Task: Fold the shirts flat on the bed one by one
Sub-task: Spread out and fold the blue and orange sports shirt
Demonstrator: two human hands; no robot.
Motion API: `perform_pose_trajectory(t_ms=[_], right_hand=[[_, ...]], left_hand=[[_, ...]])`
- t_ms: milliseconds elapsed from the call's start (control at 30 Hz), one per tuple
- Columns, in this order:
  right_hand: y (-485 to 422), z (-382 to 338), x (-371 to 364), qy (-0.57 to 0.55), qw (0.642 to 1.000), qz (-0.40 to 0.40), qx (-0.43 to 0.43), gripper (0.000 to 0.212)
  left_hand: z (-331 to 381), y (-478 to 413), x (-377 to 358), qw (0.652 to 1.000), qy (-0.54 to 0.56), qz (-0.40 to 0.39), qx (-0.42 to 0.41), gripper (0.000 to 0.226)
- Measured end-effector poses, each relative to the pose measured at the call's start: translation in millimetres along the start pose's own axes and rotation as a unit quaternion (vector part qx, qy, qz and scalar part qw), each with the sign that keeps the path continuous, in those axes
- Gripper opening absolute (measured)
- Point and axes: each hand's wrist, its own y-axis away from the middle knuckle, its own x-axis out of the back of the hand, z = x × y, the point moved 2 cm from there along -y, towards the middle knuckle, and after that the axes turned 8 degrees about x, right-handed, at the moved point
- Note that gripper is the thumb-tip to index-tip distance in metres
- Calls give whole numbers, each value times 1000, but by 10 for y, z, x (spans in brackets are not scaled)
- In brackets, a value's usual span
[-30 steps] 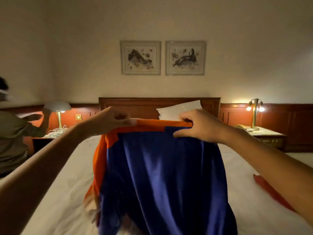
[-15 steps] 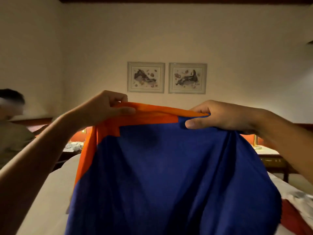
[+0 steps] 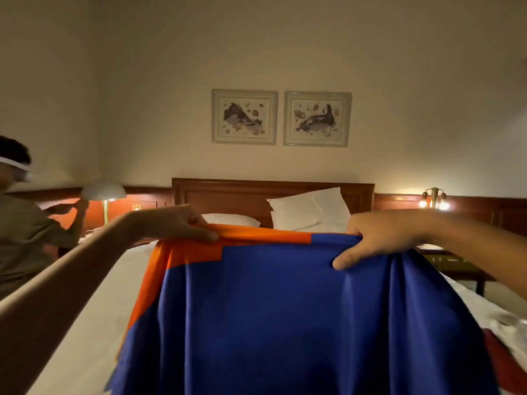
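Both hands were up, left hand (image 3: pixel 182 223) and right hand (image 3: pixel 376 238) each with a pinching grip on the top edge of the blue-and-orange shirt (image 3: pixel 285 309), which hung spread above the bed (image 3: pixel 94 323), seemingly so it could be laid flat.

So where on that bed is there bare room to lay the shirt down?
The widest bare sheet on the bed lies left of the held-up shirt. A narrow strip shows between the shirt's top edge and the pillows. The right side is tighter: a red cloth lies there. What's under the shirt is hidden.
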Motion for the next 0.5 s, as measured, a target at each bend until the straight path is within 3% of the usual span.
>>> perform_pose_trajectory(t_ms=[67, 167, 233, 300, 400, 500], right_hand=[[-293, 222, 89, 85, 995, 29, -34, 53], [-808, 521, 776, 285, 937, 181, -91, 57], [-966, 581, 1495, 337, 879, 316, -115, 62], [-993, 592, 2110, 373, 831, 393, -124, 62], [-952, 635, 2458, 418, 791, 428, -127, 58], [-914, 730, 2203, 412, 808, 401, -127, 42]], left_hand=[[-107, -357, 35, 1000, -25, 2, 15, 36], [71, -977, 527, 982, -29, 185, 21, 39], [324, -1231, 1207, 934, -15, 358, -6, 49], [552, -1291, 1848, 871, -99, 481, -8, 60], [641, -1295, 2269, 817, -196, 543, -12, 63], [511, -1267, 2010, 814, -229, 533, -31, 57]])
